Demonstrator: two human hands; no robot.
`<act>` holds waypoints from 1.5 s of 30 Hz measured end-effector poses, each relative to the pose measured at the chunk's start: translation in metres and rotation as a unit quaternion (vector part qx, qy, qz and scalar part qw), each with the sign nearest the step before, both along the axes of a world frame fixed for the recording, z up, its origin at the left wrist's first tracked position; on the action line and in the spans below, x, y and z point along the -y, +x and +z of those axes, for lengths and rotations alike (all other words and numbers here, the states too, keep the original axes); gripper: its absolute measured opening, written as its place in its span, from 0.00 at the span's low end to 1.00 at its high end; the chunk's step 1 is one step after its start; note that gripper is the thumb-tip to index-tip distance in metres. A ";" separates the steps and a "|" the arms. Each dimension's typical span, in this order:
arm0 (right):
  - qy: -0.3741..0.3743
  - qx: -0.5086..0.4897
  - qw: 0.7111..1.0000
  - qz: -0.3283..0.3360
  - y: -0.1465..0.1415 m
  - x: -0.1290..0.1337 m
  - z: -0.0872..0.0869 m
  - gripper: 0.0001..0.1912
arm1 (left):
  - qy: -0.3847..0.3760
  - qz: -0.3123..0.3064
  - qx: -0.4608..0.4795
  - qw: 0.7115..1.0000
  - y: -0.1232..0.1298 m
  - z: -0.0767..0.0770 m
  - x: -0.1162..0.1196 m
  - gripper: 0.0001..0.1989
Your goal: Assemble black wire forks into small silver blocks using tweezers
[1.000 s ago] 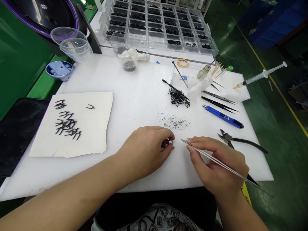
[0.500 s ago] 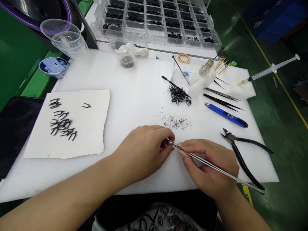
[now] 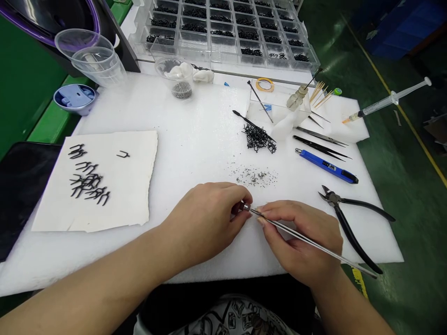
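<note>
Your left hand (image 3: 206, 223): curled closed, fingers pinching a small metal piece (image 3: 245, 207). Your right hand (image 3: 300, 242): curled closed around steel tweezers (image 3: 354, 263), their tips just beside the metal piece. Around the metal piece, on the counter (image 3: 195, 125): grey specks (image 3: 254, 177) just beyond it; a pile of black wire clips (image 3: 259, 138) farther beyond; pliers (image 3: 354, 242) to its right; a paper sheet (image 3: 132, 195) well to its left, bearing more black clips (image 3: 87, 181).
</note>
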State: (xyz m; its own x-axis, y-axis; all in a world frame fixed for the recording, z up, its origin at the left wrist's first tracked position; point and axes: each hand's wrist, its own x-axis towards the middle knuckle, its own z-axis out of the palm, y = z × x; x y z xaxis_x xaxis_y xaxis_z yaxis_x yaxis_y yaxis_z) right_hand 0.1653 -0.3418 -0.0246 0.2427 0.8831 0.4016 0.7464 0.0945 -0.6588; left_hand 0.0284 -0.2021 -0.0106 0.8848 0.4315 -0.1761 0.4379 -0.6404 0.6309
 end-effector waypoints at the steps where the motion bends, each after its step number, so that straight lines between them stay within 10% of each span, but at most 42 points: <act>1: 0.001 -0.002 1.000 0.000 0.000 0.000 0.000 0.10 | 0.001 -0.001 0.002 1.000 0.000 0.000 0.000 0.06; 23: 0.005 -0.020 1.000 0.022 0.002 -0.002 0.000 0.09 | -0.154 0.082 -0.065 0.983 0.007 0.017 -0.010 0.09; 32: -0.029 -0.074 0.974 -0.210 0.030 0.001 -0.003 0.04 | -0.142 0.079 -0.064 0.985 0.003 0.015 -0.009 0.11; 45: -0.069 -0.005 0.979 -0.191 0.032 -0.001 -0.005 0.02 | -0.130 0.098 -0.056 0.985 0.001 0.020 -0.006 0.13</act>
